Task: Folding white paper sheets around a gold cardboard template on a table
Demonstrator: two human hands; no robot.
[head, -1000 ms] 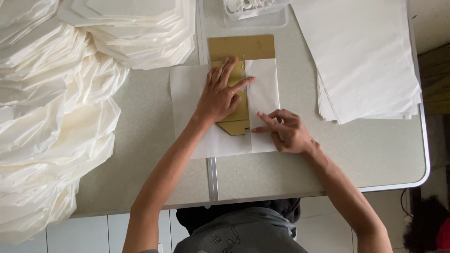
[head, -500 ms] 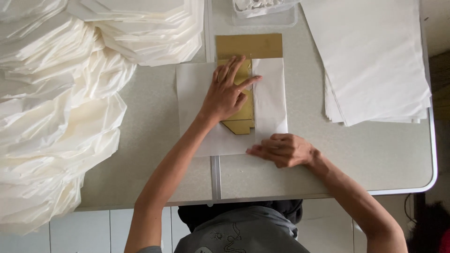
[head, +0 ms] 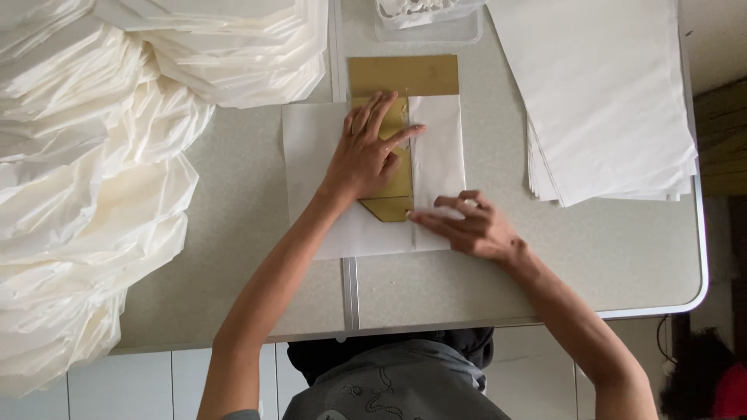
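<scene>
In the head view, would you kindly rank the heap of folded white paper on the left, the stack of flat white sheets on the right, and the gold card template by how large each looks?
1. Heap of folded white paper, largest, running out of frame.
2. Stack of flat white sheets, also cut off at the top.
3. Gold card template, smallest, partly under the left hand.
</scene>
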